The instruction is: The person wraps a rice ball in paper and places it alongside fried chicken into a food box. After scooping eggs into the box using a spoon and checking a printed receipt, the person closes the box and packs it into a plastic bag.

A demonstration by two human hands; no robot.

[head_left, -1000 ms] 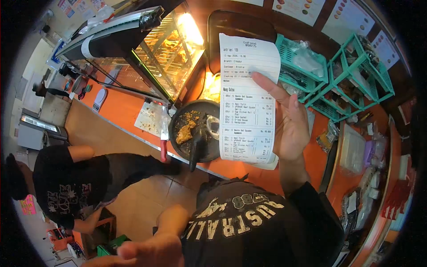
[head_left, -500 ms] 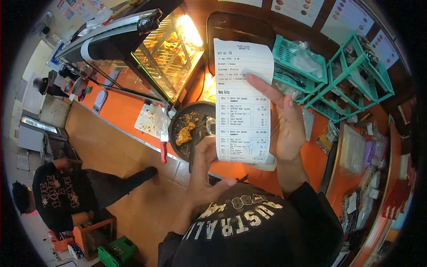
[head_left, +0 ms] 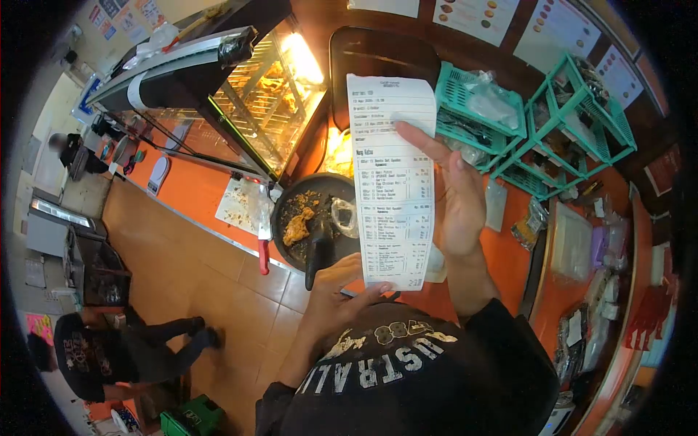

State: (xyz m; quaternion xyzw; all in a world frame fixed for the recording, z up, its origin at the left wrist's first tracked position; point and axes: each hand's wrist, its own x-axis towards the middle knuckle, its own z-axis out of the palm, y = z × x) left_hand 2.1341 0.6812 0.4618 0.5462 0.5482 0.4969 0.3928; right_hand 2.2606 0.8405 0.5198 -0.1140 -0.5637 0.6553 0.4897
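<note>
A long printed receipt point(head_left: 392, 182) hangs upright in front of me. My left hand point(head_left: 338, 291) pinches its bottom end, the thumb at the lower edge. At the right edge, my right hand point(head_left: 462, 203) holds the paper, one finger lying across its printed front near the top. Behind the receipt's left side sits a black pan point(head_left: 291, 251) with a piece of fried food point(head_left: 298, 227), crumbs and a clear ring-like item. The receipt hides part of the counter.
A lit food warmer point(head_left: 269, 94) stands behind the pan. A red-handled knife point(head_left: 264, 254) rests by a white board point(head_left: 236, 203). Green baskets point(head_left: 476, 109) stand back right. A co-worker point(head_left: 109, 356) is at lower left, another person point(head_left: 76, 156) farther off.
The receipt now shows its full length down to the bottom end. My left hand has shifted slightly down along it. The co-worker at lower left has moved lower in view.
</note>
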